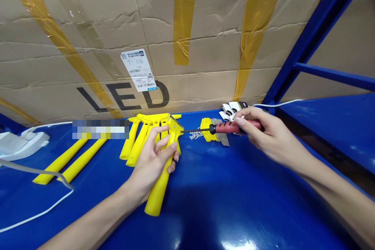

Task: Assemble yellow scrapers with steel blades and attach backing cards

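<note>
My left hand (155, 156) is wrapped round a yellow scraper (159, 191), its handle slanting down toward me and its head up. A red-handled screwdriver (234, 126) lies level in my right hand (260, 133), gripped by thumb and fingers. The dark shaft points left, and its tip meets the side of the scraper's head. Behind my left hand several more yellow scraper handles (134, 144) lie side by side. Just right of the head are a small heap of screws (195, 134) and a stack of yellow pieces (207, 129) with grey metal blades (223, 139).
A large taped cardboard box (205, 27) stands along the back of the blue table (205, 211). Two finished-looking yellow tools (58, 162) lie at left, beside a white power strip (26, 144) and cable. Card packets (231, 110) sit behind my right hand, near a blue metal frame (307, 35).
</note>
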